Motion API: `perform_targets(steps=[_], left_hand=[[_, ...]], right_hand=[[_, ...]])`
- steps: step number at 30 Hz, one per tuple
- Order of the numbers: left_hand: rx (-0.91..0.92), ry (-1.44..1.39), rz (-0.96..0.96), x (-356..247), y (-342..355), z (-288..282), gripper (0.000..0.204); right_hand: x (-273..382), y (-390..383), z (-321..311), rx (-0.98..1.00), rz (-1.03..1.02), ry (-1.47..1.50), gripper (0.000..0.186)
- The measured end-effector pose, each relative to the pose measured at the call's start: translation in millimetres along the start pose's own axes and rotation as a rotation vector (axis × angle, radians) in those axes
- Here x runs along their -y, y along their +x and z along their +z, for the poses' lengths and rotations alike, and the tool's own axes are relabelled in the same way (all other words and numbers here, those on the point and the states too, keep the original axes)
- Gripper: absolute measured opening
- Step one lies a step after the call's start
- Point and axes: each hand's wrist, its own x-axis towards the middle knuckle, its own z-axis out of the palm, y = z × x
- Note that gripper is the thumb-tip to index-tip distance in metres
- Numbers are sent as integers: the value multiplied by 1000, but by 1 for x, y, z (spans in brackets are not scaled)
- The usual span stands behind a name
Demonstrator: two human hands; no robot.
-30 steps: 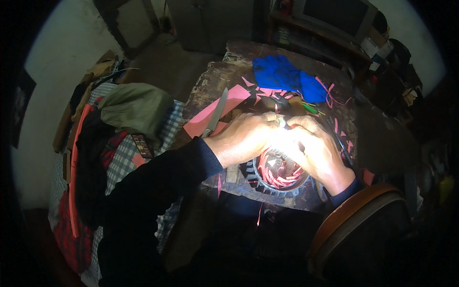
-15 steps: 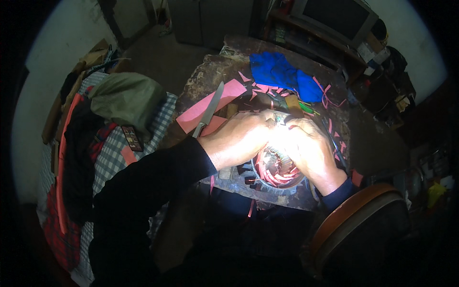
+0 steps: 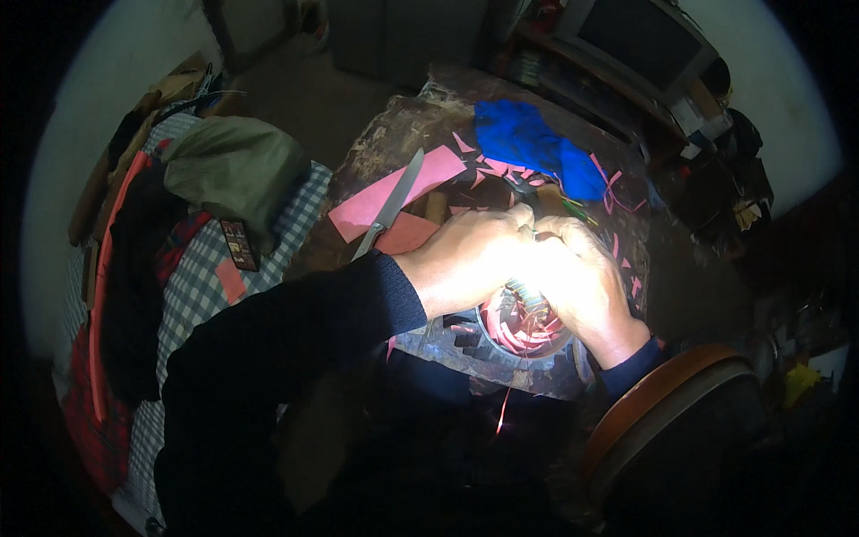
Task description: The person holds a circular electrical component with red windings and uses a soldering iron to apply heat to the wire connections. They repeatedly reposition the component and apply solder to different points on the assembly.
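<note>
As glare whitens curled fingers (image 3: 522, 214) (phone screen (image 3: 239, 246) illegible), what they hold is unclear.

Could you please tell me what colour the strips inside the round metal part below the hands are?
The strips are pinkish red, showing best in the head view.

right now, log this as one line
left hand: beside right hand; anything held: unclear, glare; below hands: metal ring, pink strips inside; table: knife, blue cloth

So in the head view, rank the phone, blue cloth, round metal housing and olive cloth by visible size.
Largest to smallest:
Olive cloth
Blue cloth
Round metal housing, only its uncovered part
Phone
</note>
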Motion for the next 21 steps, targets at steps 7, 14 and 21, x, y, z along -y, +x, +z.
perform_targets(steps=[7,14,21], left_hand=[[-30,9,7,-1,3,4,22],[116,-92,-13,17,16,4,15],[-24,-89,77,27,6,7,18]], right_hand=[[-6,4,2,50,-48,-19,19],[-9,2,-5,136,46,25,15],[-10,0,-7,139,18,-19,15]])
